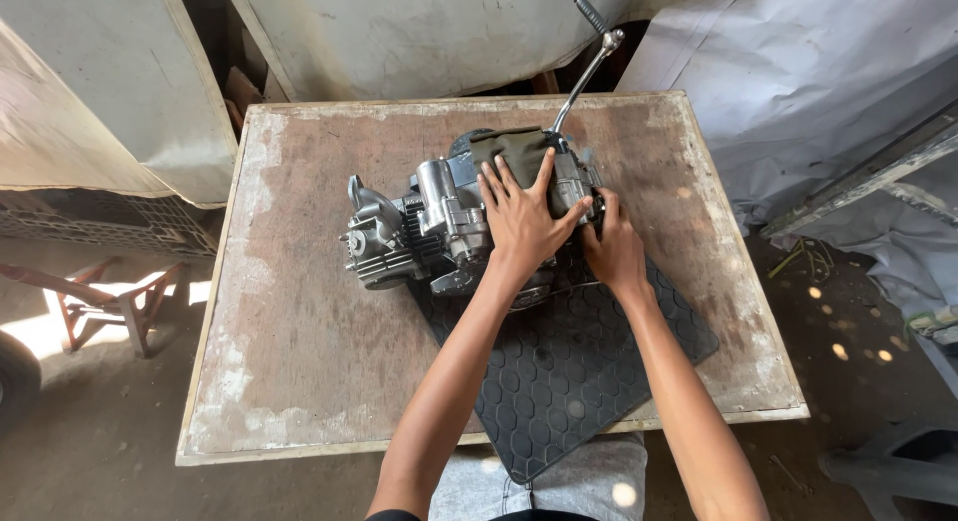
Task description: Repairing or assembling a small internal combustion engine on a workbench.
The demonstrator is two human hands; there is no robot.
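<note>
On top of a worn wooden table (pixel 299 311), sitting partly on a black rubber mat (pixel 579 371) with a hexagon pattern, is a small motorcycle engine (pixel 439 227), finned cylinder end pointing left and the kick-start lever (pixel 589 67) sticking up and away at the back. Left hand (pixel 521 217) is spread flat, fingers apart, pressing on the crankcase top next to an olive-green cloth (pixel 514 147) draped over it, so it's bracing rather than gripping. Right hand (pixel 611 247) is curled against the right-side case; honestly can't tell if the fingers are actually closed on something there, they're tucked out of sight. Handling-wise I'd guess this lump is heavy, rigid cast metal, probably a bit oily, with sharp fins. Best holds look like the solid case body low down on both sides, not the lever or fins. The mat should stop it skating around.
</note>
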